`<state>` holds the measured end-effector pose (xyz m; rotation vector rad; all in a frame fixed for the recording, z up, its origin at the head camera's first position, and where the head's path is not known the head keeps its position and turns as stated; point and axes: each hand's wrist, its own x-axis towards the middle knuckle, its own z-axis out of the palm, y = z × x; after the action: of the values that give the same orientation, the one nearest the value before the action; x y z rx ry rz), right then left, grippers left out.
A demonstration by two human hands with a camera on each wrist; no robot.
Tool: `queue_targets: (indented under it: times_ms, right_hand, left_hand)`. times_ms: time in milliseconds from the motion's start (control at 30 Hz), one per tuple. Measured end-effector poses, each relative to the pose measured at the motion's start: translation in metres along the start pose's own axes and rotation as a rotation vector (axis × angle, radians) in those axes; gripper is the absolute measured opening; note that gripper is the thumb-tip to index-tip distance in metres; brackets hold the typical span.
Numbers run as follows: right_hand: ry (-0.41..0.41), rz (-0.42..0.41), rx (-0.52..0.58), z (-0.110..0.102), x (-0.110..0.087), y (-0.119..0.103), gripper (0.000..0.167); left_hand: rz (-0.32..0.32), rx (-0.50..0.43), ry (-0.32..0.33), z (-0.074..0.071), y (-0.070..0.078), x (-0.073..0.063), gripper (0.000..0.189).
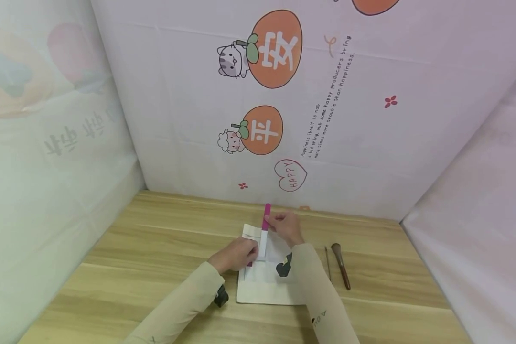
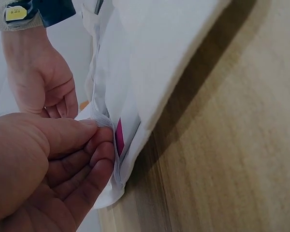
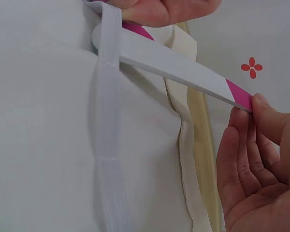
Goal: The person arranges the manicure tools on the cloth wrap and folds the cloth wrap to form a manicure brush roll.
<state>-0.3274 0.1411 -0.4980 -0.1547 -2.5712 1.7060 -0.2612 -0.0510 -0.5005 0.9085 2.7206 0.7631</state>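
Observation:
A flat nail file (image 1: 264, 239), magenta at one end and white along the rest, stands over an off-white cloth pouch (image 1: 268, 294) lying spread on the table. My right hand (image 1: 288, 228) pinches its magenta end between thumb and fingers. In the right wrist view the rounded white tip goes behind a white elastic band (image 3: 111, 92) sewn across the pouch. My left hand (image 1: 241, 253) pinches that band at its left part, as the left wrist view shows. Beside those fingers a second magenta piece (image 2: 119, 137) sits behind the elastic, mostly hidden.
Right of the pouch, a dark-handled makeup brush (image 1: 341, 266) and a thin metal tool (image 1: 328, 263) lie on the wooden table (image 1: 155, 258). A printed white curtain (image 1: 189, 143) rises at the table's back edge, with white sheets at both sides.

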Motion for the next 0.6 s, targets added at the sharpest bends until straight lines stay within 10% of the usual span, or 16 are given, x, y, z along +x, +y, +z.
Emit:
queue_targets:
  times_ms: [600]
  right_hand:
    - [-0.158, 0.007, -0.173, -0.001, -0.020, 0.008, 0.022]
  left_hand:
    - [0.013, 0.007, 0.020, 0.001, 0.001, -0.001, 0.017]
